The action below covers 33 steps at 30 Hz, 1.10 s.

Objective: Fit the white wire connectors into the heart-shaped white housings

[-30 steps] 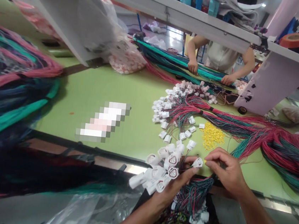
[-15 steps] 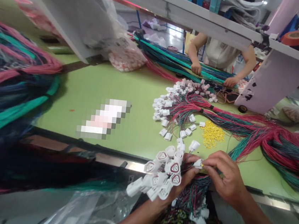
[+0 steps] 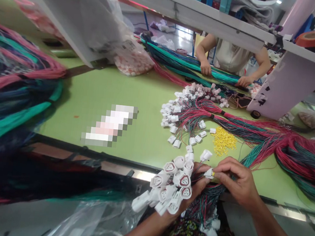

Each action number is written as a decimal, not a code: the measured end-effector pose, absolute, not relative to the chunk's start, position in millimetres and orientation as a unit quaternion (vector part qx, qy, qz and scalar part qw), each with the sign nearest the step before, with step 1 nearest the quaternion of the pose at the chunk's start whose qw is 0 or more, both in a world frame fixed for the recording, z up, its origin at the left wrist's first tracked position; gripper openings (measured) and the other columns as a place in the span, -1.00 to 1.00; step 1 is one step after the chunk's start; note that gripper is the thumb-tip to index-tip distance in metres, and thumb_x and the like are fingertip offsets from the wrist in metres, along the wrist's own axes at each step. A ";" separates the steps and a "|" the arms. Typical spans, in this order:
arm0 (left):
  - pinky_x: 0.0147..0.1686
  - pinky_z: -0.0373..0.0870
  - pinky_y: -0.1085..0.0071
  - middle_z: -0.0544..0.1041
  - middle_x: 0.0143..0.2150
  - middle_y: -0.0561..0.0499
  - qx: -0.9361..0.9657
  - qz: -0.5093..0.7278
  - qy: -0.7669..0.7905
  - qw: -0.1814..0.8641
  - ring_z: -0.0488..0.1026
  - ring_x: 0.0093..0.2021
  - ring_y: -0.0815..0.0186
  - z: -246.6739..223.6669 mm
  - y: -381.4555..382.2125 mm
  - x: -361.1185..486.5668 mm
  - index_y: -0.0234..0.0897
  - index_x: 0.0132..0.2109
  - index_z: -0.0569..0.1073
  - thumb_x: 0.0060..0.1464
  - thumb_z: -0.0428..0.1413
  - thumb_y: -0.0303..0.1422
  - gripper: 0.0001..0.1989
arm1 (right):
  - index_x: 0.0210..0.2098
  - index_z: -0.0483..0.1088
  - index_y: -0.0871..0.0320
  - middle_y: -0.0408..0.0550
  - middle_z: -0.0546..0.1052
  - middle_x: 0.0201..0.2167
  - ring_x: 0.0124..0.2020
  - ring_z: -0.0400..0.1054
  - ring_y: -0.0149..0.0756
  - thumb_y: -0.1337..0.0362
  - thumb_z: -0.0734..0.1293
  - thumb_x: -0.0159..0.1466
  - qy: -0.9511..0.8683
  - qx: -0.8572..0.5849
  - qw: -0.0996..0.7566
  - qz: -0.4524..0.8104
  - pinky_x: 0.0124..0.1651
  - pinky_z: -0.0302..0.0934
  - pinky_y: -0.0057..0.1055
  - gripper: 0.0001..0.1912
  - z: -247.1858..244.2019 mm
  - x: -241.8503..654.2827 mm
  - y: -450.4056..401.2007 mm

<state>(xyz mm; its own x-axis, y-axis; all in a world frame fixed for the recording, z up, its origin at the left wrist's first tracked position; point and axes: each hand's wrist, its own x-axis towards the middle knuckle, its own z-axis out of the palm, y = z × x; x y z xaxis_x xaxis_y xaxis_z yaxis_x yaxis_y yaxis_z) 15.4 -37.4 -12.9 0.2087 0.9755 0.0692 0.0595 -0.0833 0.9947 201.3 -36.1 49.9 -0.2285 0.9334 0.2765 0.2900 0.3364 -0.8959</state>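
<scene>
My left hand is closed on a white connector, held between thumb and finger. A cluster of white connectors on wires hangs over that hand and wrist, several showing three-hole faces. My right hand pinches a small yellow piece at the end of the held connector; the fingertips partly hide it. Beneath both hands, a bundle of dark, red and green wires drops towards the lap. Just beyond them lies a pile of small yellow pieces on the green tabletop.
Bundled red and green wires with white connectors lie behind the yellow pile. More wire bundles hang at the left. A plastic bag stands at the back. Across the table, a co-worker's hands handle wires under a shelf.
Both my hands stay almost in place, with the connector and yellow piece still together. The connector cluster has shifted slightly. Across the table, the co-worker's hands have moved a little on the wires.
</scene>
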 end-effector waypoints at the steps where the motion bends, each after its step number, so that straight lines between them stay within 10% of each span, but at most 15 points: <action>1: -0.25 0.55 0.25 0.61 -0.19 -0.05 0.587 0.450 0.444 0.506 0.56 -0.19 0.12 -12.1 -37.5 16.1 -0.18 -0.11 0.61 0.14 0.21 -0.22 -0.78 | -0.29 0.58 0.10 -0.09 0.55 -0.34 -0.30 0.42 -0.34 0.30 0.43 0.31 -0.690 -0.441 0.437 0.372 -0.21 0.34 -0.39 -0.94 49.9 200.9 -36.0; 11: -0.13 0.57 0.12 0.68 -0.24 -0.05 0.559 0.486 0.418 0.526 0.60 -0.25 0.09 -14.7 -34.2 21.0 -0.15 -0.15 0.65 0.07 0.26 -0.19 -0.77 | -0.24 0.52 0.10 -0.12 0.56 -0.30 -0.27 0.47 -0.34 0.12 0.52 0.21 -0.538 -0.426 0.424 0.591 -0.20 0.40 -0.41 -0.77 41.3 200.7 -31.4; 20: -0.18 0.53 0.31 0.61 -0.22 -0.01 0.500 0.514 0.374 0.589 0.55 -0.24 0.21 -4.3 -39.6 13.7 -0.18 -0.12 0.61 0.06 0.34 -0.21 -0.75 | -0.10 0.44 0.05 -0.06 0.52 -0.14 -0.21 0.41 -0.31 0.31 0.39 0.32 -0.704 -0.434 0.410 0.385 -0.21 0.31 -0.40 -0.84 45.9 206.7 -47.0; 29: -0.64 0.17 0.48 0.56 -0.34 0.04 0.389 0.551 0.374 0.637 0.25 -0.67 0.53 -6.8 -34.8 26.2 -0.23 -0.09 0.61 0.28 0.08 -0.02 -0.60 | -0.30 0.53 0.12 -0.11 0.55 -0.38 -0.36 0.43 -0.29 0.30 0.39 0.25 -0.839 -0.412 0.015 0.356 -0.32 0.19 -0.44 -0.95 28.2 247.4 -104.0; 33: -0.62 0.17 0.43 0.53 -0.36 0.04 0.437 0.521 0.385 0.624 0.20 -0.68 0.54 1.7 -36.0 25.0 -0.21 -0.16 0.63 0.22 0.12 0.03 -0.59 | -0.30 0.54 0.09 -0.09 0.55 -0.33 -0.36 0.42 -0.29 0.14 0.39 0.34 -0.830 -0.441 0.080 0.332 -0.32 0.20 -0.43 -0.83 31.9 243.0 -95.4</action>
<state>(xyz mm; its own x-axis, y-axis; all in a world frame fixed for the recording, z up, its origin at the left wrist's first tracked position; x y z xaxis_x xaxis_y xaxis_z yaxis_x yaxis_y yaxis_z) 25.0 -36.0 1.7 0.1611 0.9866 -0.0260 -0.3131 0.0761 0.9467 243.0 -95.4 31.9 -0.5984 0.7851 -0.1598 0.6787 0.3907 -0.6219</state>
